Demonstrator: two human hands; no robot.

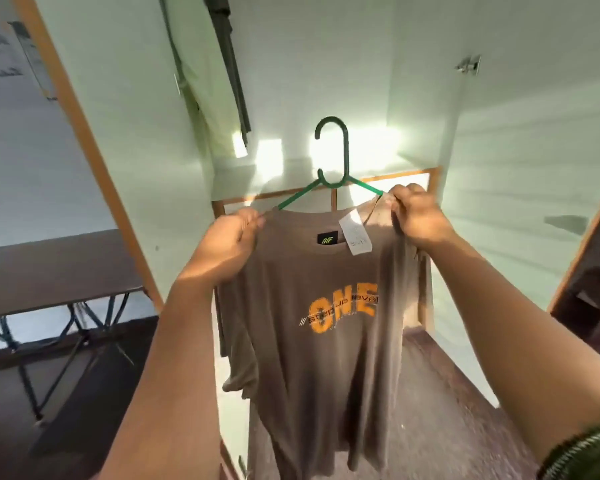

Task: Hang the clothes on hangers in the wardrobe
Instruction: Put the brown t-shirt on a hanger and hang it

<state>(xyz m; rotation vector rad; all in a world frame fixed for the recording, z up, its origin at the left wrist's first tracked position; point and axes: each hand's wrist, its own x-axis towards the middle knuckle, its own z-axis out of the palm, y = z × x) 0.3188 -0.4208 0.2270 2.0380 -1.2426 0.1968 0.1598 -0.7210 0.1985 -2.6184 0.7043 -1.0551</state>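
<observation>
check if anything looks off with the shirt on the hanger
The brown t-shirt sits on the green hanger with its white care tag flipped out over the neckline, beside the black brand label. Nothing else stands out.

centre: T-shirt (326,341) is hanging on hanger (333,161), in front of wardrobe (499,168)
shoulders: left hand (229,244) is gripping at frame left, right hand (418,220) at right
upper centre: garments (215,81) are hanging behind
lower left: table (49,265) is standing outside the wardrobe

A dark folding worktop (54,268) on crossed metal legs stood at the left against a pale wall. Blurred papers (0,60) were stuck on that wall above it. Dark carpet (440,403) covered the floor.
</observation>
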